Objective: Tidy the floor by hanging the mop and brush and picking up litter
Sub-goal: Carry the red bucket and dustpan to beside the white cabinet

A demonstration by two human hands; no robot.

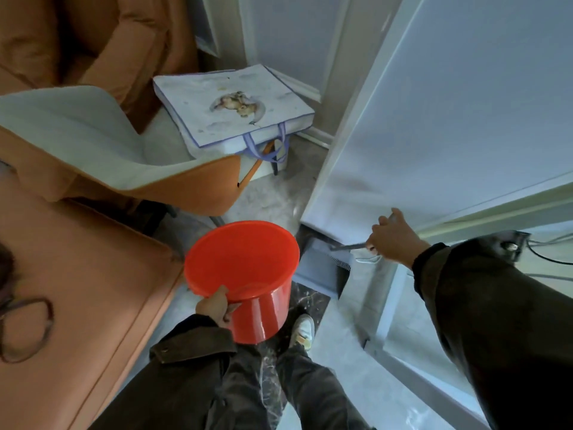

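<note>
Little bare floor beyond bucket

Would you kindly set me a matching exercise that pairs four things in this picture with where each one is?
Things:
1. red bucket
2. thin dark handle
3. printed bag
4. grey dustpan

Places:
A. lying flat, farthest from the hands
B. gripped by the right hand
C. on the floor beside the bucket
D. held at its rim by the left hand

Pairs: 1-D, 2-B, 3-A, 4-C.
</note>
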